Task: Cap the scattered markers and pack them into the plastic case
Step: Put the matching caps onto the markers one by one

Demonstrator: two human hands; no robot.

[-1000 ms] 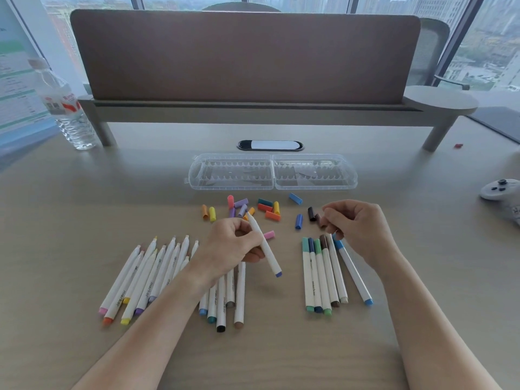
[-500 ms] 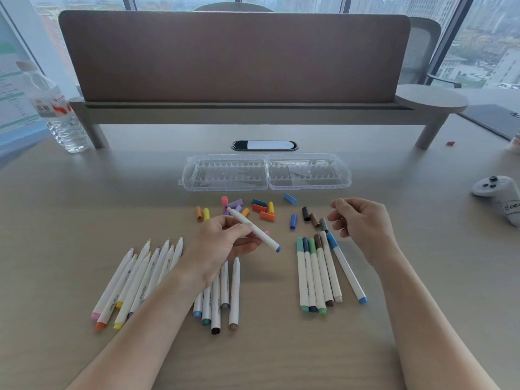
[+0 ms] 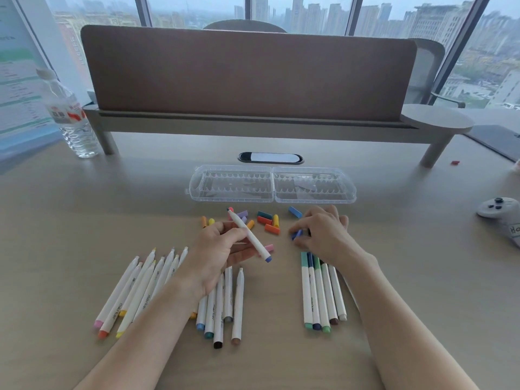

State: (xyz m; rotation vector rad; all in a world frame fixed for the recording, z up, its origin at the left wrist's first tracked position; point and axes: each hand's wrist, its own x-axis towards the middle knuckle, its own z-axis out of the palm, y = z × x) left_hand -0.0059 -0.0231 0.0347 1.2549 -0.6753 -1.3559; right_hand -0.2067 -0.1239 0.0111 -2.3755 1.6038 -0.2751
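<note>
the left hand (image 3: 222, 254) has its grip clenched around an uncapped marker (image 3: 250, 236), blue-ended, tip pointing away toward the case. the right hand (image 3: 320, 232) pinches a blue cap (image 3: 297, 234) low over the bench (image 3: 84, 220), just right of the loose caps (image 3: 268, 222). to cap well, bring the cap in line with the tip, push straight until it seats, and check the colour matches. capped markers (image 3: 322, 291) lie in a row under the right wrist; the uncapped markers (image 3: 146, 285) fan out under the left forearm. the plastic case (image 3: 271, 187) sits open toward the far edge, with bare bench between it and the caps, so lift the wrists clear of both rows.
</note>
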